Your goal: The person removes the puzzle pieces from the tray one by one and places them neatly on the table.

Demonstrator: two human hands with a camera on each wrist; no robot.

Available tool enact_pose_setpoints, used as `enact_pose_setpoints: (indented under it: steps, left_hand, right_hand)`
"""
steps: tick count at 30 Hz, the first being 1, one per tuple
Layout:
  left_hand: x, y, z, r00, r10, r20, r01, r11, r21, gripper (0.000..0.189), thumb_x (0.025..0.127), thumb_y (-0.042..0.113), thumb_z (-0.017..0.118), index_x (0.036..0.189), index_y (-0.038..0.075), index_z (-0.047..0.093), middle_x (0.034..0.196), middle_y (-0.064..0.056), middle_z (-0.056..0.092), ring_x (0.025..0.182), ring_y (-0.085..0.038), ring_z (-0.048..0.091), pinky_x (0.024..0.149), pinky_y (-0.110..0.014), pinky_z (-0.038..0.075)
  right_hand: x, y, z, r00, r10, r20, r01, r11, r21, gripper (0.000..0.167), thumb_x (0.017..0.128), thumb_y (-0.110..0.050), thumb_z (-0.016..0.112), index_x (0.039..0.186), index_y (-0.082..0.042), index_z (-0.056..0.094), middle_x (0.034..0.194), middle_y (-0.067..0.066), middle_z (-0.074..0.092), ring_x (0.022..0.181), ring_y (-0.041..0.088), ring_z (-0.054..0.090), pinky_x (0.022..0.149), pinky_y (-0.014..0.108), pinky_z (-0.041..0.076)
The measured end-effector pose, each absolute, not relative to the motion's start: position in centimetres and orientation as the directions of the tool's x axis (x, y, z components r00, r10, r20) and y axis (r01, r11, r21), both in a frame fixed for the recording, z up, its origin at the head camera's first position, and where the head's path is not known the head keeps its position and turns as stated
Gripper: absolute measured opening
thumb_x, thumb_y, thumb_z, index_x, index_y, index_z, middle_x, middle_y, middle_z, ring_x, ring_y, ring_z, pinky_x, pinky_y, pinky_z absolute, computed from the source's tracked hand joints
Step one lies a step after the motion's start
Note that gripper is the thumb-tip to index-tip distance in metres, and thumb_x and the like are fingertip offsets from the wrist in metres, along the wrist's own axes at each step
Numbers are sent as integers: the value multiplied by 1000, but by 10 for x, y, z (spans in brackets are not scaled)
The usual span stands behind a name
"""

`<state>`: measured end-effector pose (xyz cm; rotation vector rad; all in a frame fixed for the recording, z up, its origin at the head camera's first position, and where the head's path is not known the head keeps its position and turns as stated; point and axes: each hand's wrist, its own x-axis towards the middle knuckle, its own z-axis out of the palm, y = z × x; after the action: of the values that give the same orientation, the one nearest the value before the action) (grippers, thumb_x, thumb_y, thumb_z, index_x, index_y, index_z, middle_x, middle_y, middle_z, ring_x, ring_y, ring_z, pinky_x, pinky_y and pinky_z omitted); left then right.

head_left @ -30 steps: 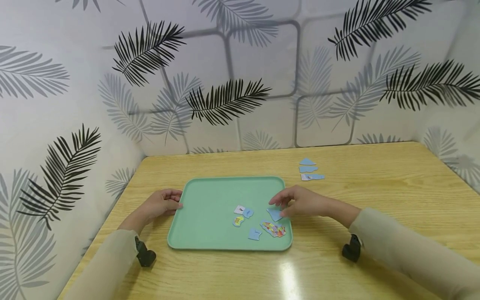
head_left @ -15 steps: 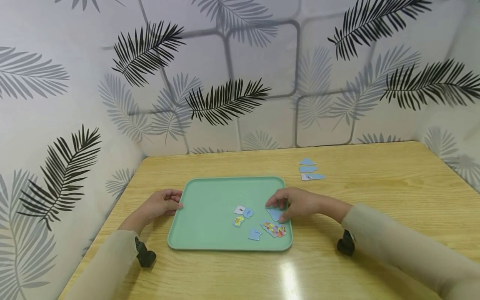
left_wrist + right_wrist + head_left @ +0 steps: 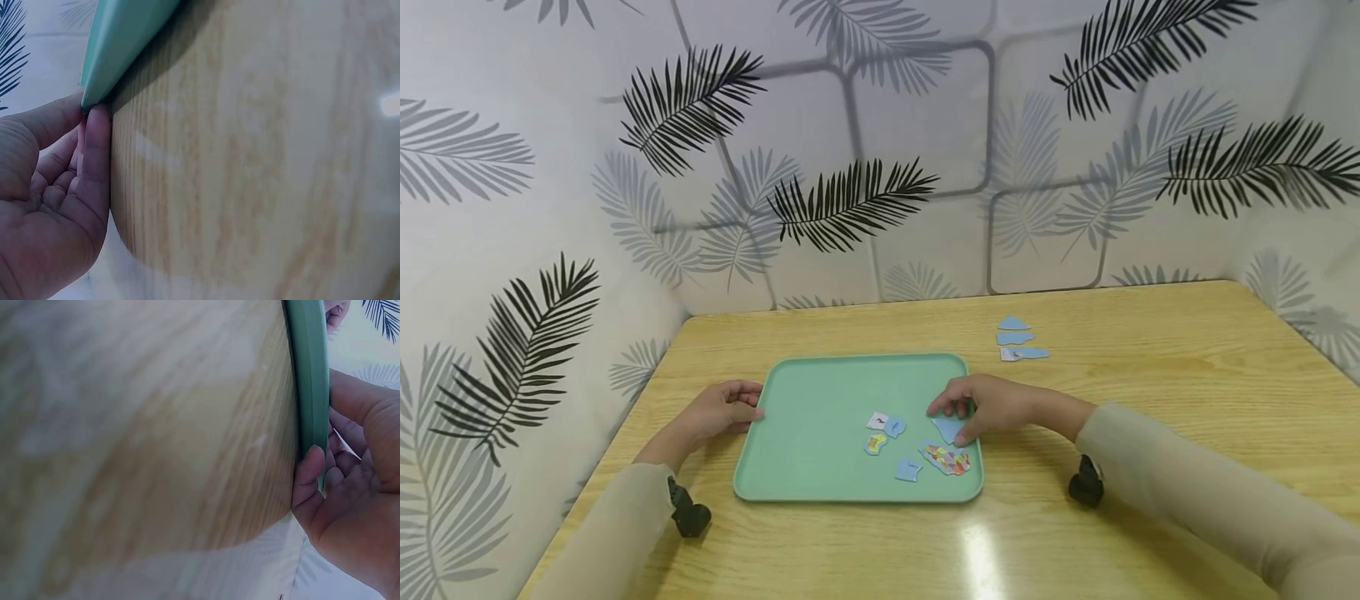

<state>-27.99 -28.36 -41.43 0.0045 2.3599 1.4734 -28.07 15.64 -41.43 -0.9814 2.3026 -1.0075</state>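
A pale green tray (image 3: 805,450) lies on the wooden table. My left hand (image 3: 726,408) grips its left edge; in the left wrist view the thumb is over the rim and the fingers are beneath it. Reaching over the tray's right rim, my right hand (image 3: 992,404) has thumb and fingertips at opposite edges of a light blue puzzle piece (image 3: 947,428). The right wrist view shows the little finger outside the tray wall (image 3: 309,381). Around that piece lie a multicoloured piece (image 3: 946,459), a small blue piece (image 3: 907,471), a yellow piece (image 3: 876,443) and a white-and-blue piece (image 3: 886,423).
Behind the tray to the right, three blue strips of puzzle (image 3: 1014,338) lie in a column on the table (image 3: 1150,375). A wall with leaf-patterned covering (image 3: 925,242) closes off the back and left sides.
My right hand has moved slightly left and inward over the light blue piece, its thumb coming to the piece's lower edge. The left hand keeps its grip on the tray.
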Motion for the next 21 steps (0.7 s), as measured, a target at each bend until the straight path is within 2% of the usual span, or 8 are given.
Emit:
enact_pose_setpoints:
  steps: [11, 21]
  left_hand:
    - [-280, -284, -415, -936, 191, -297, -182, 462, 868, 54, 92, 7, 67, 138, -7, 44, 110, -12, 54, 93, -18, 56, 81, -31, 53]
    - [-280, -283, -415, -934, 187, -304, -191, 459, 868, 54, 92, 7, 67, 138, -7, 44, 109, -11, 53, 93, -18, 56, 80, -31, 53]
  right_hand:
    - [-281, 154, -415, -650, -750, -126, -426, 495, -757, 44, 78, -10, 82, 120, -16, 70, 100, -2, 57, 93, 19, 48, 83, 33, 43]
    - [-281, 156, -417, -639, -762, -106, -459, 488, -742, 41, 79, -12, 80, 119, -15, 71, 97, -2, 56, 91, 18, 48, 82, 32, 43]
